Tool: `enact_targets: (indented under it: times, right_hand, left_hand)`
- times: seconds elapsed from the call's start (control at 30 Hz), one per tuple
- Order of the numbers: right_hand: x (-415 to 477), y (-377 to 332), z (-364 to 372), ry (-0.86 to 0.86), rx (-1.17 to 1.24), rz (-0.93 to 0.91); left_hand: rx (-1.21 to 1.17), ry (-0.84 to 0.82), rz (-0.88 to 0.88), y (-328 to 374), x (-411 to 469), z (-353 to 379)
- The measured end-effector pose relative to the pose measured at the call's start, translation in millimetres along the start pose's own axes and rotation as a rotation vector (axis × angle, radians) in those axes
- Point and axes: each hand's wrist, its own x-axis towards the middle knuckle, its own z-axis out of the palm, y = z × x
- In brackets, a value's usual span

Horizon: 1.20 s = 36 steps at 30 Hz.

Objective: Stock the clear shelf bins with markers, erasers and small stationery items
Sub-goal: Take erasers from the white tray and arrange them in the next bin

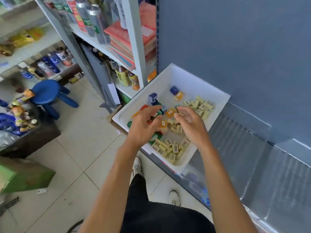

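A white tray [198,79] rests on the edge of a blue-grey shelf and holds several pale yellow erasers [201,105] with barcode labels, plus small blue [174,90], orange [170,112] and green [157,136] stationery pieces. My left hand [144,125] hovers over the coloured pieces at the tray's left side, fingers curled and apart. My right hand [190,125] is over the tray's middle, fingers bent down toward the erasers. I cannot make out any item gripped in either hand. Clear shelf bins [252,148] stretch along the shelf to the right.
A white metal rack [134,39] with cans, red paper stacks and bottles stands at the back left. On the tiled floor are a blue stool [47,95], a dark box of goods [25,132] and a green carton [21,175]. My shoes [137,165] are below the tray.
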Motion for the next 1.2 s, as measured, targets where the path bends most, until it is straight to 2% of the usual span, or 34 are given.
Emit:
enact_targets:
  times: [0.13,0.27,0.4,0.67,0.8,1.03,1.13,1.2]
  right_hand:
    - [24,-2,20,0.111,0.032,0.114]
    - [40,-2,29,0.298,0.086,0.236]
    - [42,5,36,0.397,0.127,0.343]
    - [66,19,24,0.485,0.160,0.427]
    - [87,23,8,0.505,0.200,0.401]
    - [111,20,-30,0.512,0.278,0.317]
    - [112,22,-39,0.493,0.293,0.294]
    - [112,21,-43,0.517,0.288,0.313]
  left_hand:
    - [-0.041,-0.155,0.016,-25,51,-8]
    - [-0.107,-0.328,-0.010,-37,97,-3]
    - [-0.128,-0.472,-0.058,-47,114,11]
    - [-0.011,-0.578,-0.068,-48,147,35]
    - [0.078,-0.607,0.005,-34,153,53]
    - [0.364,-0.664,0.251,-24,178,108]
    - [0.353,-0.704,0.313,-20,188,137]
    - [0.442,-0.741,0.353,-21,196,157]
